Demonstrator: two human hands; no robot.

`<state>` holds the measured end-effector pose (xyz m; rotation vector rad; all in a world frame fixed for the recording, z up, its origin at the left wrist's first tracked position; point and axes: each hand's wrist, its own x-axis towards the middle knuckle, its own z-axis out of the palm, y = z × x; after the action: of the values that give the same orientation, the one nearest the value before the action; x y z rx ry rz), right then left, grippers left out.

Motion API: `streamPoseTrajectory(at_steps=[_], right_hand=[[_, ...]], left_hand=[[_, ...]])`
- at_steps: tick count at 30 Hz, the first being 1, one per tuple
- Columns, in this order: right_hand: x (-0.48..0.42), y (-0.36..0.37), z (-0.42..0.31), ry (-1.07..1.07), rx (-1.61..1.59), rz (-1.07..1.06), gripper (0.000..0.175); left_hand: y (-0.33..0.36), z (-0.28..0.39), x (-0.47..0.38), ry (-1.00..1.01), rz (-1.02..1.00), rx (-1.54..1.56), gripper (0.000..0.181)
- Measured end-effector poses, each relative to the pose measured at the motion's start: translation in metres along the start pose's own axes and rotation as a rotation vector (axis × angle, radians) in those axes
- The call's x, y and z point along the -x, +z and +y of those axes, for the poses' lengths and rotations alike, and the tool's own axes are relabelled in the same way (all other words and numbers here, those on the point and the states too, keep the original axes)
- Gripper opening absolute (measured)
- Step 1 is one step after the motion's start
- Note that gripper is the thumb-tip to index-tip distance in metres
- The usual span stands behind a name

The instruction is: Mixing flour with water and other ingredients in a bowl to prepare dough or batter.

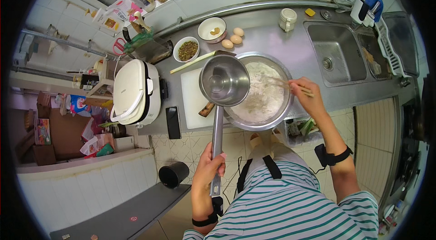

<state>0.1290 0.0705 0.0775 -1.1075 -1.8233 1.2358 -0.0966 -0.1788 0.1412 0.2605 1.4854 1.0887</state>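
My left hand [208, 168] is closed around the handle of a metal ladle [224, 81], whose wide bowl hangs over the cutting board and the left rim of a large steel basin. White flour [260, 93] lies in the steel basin [287, 110]. Wooden chopsticks [308, 92] are gripped in my right hand [305, 95] at the basin's right rim, their far ends in the flour. Beneath the ladle, a white cutting board [192, 103] is partly covered; a cleaver's wooden handle [206, 109] shows there. Whether the ladle holds liquid is hard to tell.
Behind the basin are several eggs [236, 39], a bowl with ginger [212, 29], a bowl of chopped greens [186, 49] and a leek stalk [192, 62]. A white cooker [136, 91] and black phone [173, 122] stand left. A lidded jar [287, 20] and sink [335, 52] are right.
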Motion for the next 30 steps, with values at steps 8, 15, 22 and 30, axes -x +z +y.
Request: streamPoseTrajectory(at_steps=[8, 15, 22, 30], right_hand=[[0.018, 0.026, 0.039, 0.334, -0.342, 0.085, 0.020], [0.001, 0.010, 0.015, 0.186, -0.204, 0.106, 0.019], [0.014, 0.024, 0.032, 0.198, -0.009, 0.060, 0.019], [-0.020, 0.005, 0.019, 0.115, -0.023, 0.076, 0.019]], left_hand=[[0.011, 0.004, -0.006, -0.006, -0.018, -0.049, 0.034], [0.009, 0.005, -0.003, 0.009, -0.011, -0.076, 0.036], [0.011, 0.005, -0.002, 0.014, -0.039, -0.117, 0.043], [0.020, 0.004, 0.001, -0.013, -0.073, -0.118, 0.037]])
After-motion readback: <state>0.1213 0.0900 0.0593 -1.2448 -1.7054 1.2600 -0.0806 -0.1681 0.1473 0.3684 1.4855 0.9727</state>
